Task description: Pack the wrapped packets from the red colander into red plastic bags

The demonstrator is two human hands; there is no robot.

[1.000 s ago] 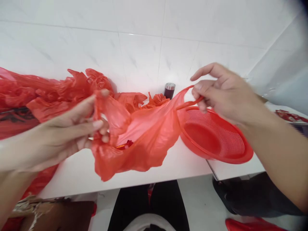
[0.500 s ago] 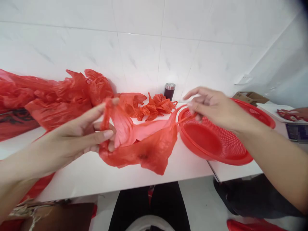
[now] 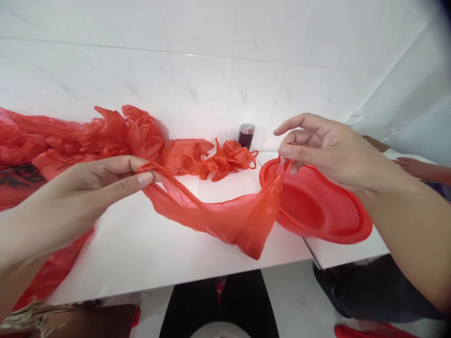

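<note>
A thin red plastic bag hangs stretched between my two hands above the white table. My left hand pinches one end of it between thumb and fingertips. At the other end, my right hand holds the bag's handle loops between thumb and fingers, with the index finger raised. The bag sags in the middle and looks flat, its lower right corner drooping. Just behind and below my right hand is a red plastic colander.
Along the tiled wall lie a heap of red plastic bags and some crumpled smaller ones. A dark cup with a silver lid stands behind them. At the far right, another person's hand rests near the table.
My left hand has slid off the loop around its fingers and now pinches the bag's edge. The bag has gone from gaping to drawn out longer and flatter. My right hand has risen slightly.
</note>
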